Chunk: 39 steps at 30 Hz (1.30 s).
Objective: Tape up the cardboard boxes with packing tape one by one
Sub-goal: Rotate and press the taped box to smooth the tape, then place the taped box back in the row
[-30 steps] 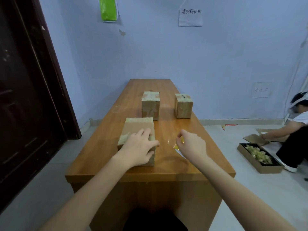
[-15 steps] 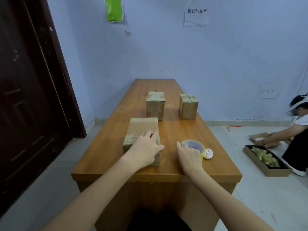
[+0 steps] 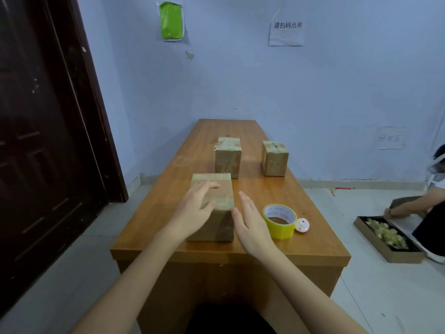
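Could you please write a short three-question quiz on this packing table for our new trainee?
1. How many cardboard boxes stand on the table?
2. True or false: the right hand holds the tape roll.
3. Which lies right of the tape roll: A) scissors, B) a small pink gadget, C) a pen?

Key: 1. Three: the near box, the middle box, the far right box. 2. False; the hand is open beside the roll. 3. B.
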Tool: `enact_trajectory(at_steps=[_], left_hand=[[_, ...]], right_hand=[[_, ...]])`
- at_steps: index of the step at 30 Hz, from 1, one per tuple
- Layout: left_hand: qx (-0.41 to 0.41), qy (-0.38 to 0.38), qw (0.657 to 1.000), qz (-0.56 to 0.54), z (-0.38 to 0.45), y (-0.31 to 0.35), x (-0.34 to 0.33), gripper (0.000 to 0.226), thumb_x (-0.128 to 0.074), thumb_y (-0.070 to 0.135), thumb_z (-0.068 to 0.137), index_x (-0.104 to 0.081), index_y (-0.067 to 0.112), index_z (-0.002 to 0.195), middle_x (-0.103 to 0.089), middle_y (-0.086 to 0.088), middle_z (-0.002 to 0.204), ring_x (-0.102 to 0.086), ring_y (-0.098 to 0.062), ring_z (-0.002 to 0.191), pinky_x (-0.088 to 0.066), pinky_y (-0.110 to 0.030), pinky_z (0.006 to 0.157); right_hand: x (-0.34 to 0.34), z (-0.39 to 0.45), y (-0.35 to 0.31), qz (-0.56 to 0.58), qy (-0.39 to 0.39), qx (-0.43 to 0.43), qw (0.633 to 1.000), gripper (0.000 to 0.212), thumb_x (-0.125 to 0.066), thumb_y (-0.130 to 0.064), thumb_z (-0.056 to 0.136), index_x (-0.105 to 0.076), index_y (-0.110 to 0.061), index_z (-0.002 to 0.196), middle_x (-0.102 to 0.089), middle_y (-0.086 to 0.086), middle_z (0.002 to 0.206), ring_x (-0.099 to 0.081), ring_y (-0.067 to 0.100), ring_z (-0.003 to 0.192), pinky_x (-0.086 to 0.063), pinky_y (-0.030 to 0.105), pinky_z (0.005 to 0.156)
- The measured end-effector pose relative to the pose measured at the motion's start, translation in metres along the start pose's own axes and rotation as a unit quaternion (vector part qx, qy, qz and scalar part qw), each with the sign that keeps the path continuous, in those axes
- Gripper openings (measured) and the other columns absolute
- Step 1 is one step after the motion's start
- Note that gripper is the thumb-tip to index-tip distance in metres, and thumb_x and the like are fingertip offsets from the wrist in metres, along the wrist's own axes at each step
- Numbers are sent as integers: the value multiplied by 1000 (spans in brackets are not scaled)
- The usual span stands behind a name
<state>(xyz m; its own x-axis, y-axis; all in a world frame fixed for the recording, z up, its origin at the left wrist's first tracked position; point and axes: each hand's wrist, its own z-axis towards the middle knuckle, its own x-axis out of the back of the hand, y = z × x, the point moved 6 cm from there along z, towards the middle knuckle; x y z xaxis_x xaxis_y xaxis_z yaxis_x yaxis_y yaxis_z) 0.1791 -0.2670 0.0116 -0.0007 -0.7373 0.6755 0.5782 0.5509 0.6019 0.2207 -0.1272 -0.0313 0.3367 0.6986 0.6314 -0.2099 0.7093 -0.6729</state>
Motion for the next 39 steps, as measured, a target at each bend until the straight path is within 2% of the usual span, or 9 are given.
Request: enact_trajectory(at_steps=[6, 10, 13, 17, 21, 25, 29, 34, 39], left_hand=[[25, -40, 990, 137, -20, -25, -4, 44, -34, 43, 99, -39, 29, 140, -30, 15, 150, -14, 0, 140, -20, -33, 111], [24, -50, 990, 131, -19, -28, -3, 46, -32, 44, 99, -35, 30, 142, -28, 16, 151, -13, 1, 139, -18, -31, 111], [23, -46, 991, 126, -18, -29, -5, 45, -33, 44, 99, -38, 28, 141, -30, 16, 150, -14, 2, 139, -17, -29, 110], [32, -39, 991, 123, -16, -29, -4, 43, -36, 42, 99, -40, 29, 140, -32, 16, 148, -17, 0, 139, -22, -34, 110], [38, -39, 990, 129, -17, -29, -4, 43, -36, 42, 98, -40, 30, 139, -32, 16, 148, -18, -1, 139, -26, -40, 110], [34, -40, 989, 142, -17, -28, -5, 43, -35, 40, 99, -39, 28, 140, -31, 13, 149, -19, -4, 139, -27, -40, 111], [35, -48, 988, 141, -17, -29, -3, 41, -36, 37, 99, -40, 30, 139, -31, 16, 149, -19, -2, 139, -31, -45, 108], [40, -53, 987, 145, -18, -29, -3, 42, -35, 41, 99, -38, 32, 140, -28, 17, 150, -18, -3, 140, -31, -50, 108], [40, -56, 994, 89, -18, -28, -4, 47, -42, 39, 97, -33, 34, 143, -24, 18, 151, -18, -2, 138, -26, -43, 112]], right_hand=[[-34, -18, 15, 194, -49, -71, 977, 56, -33, -31, 104, -7, -28, 153, -23, -22, 145, -20, -7, 133, -18, 10, 107], [-21, -17, 38, 322, 54, -161, 931, 39, -45, -30, 100, -44, -22, 138, -53, -5, 133, -52, 13, 122, -44, 32, 103], [-5, -10, 35, 268, 64, -143, 950, 20, -55, -28, 96, -66, -20, 110, -68, -3, 108, -62, 11, 103, -53, 28, 89], [1, -9, 29, 236, 64, -119, 962, 18, -60, -22, 93, -71, -14, 106, -70, -4, 101, -63, 9, 100, -52, 36, 93], [-1, -16, 17, 202, 75, -99, 971, 27, -57, -22, 95, -66, -11, 117, -65, -3, 116, -58, 10, 112, -45, 11, 89], [-20, -33, -8, 140, 30, -54, 988, 56, -53, -29, 96, -36, -11, 146, -36, -6, 147, -32, 5, 136, -28, 22, 112], [-24, -46, -13, 122, 41, -21, 992, 62, -54, -19, 95, -28, -9, 149, -28, -8, 150, -22, 2, 141, -14, 4, 108], [-10, -36, 9, 249, 41, -108, 962, 62, -50, -8, 95, -24, -16, 150, -33, -5, 152, -32, 8, 138, -28, 27, 114], [-26, -38, 0, 215, -13, -82, 973, 67, -52, -17, 94, -18, -20, 152, -31, -9, 151, -31, 5, 137, -29, 30, 115]])
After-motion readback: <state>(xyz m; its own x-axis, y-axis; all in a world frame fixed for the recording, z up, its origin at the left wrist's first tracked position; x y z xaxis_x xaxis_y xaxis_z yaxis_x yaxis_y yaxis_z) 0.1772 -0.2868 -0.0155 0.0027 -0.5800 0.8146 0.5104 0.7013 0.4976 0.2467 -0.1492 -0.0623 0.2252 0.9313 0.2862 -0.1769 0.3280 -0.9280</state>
